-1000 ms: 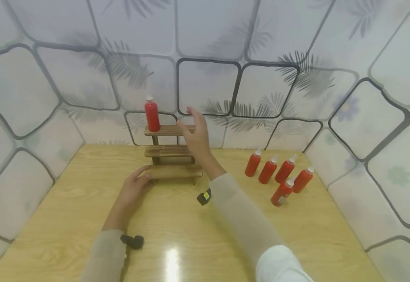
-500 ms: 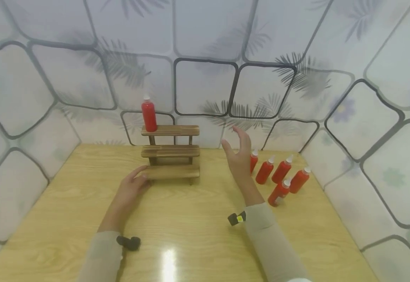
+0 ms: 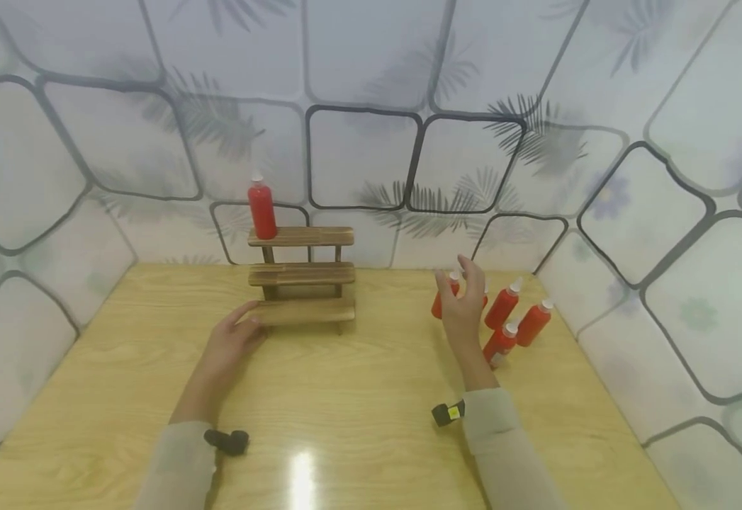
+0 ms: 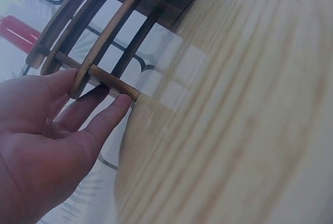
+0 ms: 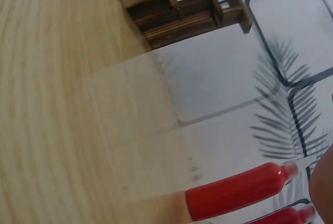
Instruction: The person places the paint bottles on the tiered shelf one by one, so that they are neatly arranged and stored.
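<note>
Two light sleeves [image 3: 179,460] come in over the wood-grain bench [image 3: 326,432], each with a little black gadget [image 3: 227,442] at the cuff. The closest bottle [image 3: 500,341] is red with a white cap, standing just right of the right wrist. Left hand [image 3: 232,340] has its fingers pinching the left end of the wooden stand [image 3: 302,273], down at the lowest step, and the left wrist view shows a fingertip on the leg. Right hand [image 3: 463,312] is over by the bottles with fingers released, thumb and index apart in a loose C. It's right up against the leftmost bottle [image 3: 438,306], though I honestly can't tell if they touch. Three more red bottles [image 3: 502,308] stand around there on the bench, one mostly behind that hand. Farther back, a sixth red bottle [image 3: 262,212] sits upright on the stand's top step, left end. Behind everything: a pale wall [image 3: 364,156] with dark rounded outlines and leaf prints.
</note>
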Available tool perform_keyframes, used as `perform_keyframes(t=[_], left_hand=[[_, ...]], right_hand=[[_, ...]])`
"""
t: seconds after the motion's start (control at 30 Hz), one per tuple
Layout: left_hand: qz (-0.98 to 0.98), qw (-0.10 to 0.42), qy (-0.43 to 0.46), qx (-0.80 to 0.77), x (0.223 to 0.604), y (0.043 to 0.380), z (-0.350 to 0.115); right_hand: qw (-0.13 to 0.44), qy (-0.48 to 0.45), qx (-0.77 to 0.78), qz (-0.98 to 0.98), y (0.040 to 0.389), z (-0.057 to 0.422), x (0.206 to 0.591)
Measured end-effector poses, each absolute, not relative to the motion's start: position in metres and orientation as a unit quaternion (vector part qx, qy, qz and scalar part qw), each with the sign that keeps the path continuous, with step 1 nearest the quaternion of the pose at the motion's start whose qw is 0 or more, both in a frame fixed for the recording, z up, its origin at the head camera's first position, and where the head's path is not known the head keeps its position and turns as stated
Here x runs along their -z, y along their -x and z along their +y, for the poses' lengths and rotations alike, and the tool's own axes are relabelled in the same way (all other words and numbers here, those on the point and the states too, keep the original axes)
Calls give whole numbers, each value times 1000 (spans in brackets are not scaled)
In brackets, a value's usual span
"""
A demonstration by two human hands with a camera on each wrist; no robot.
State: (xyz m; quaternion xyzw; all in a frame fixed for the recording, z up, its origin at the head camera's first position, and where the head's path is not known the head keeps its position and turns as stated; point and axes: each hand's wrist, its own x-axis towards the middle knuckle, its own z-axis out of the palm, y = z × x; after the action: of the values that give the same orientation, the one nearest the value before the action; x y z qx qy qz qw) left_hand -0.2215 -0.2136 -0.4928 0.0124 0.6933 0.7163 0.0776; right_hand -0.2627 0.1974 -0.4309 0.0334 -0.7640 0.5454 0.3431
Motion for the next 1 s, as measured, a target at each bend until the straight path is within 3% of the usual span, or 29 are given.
perform_keyframes(t=[1.0], left_hand=[[696,78,-2,-714,494,225,-215]], right_hand=[[301,38,-585,-752,277,202,471]])
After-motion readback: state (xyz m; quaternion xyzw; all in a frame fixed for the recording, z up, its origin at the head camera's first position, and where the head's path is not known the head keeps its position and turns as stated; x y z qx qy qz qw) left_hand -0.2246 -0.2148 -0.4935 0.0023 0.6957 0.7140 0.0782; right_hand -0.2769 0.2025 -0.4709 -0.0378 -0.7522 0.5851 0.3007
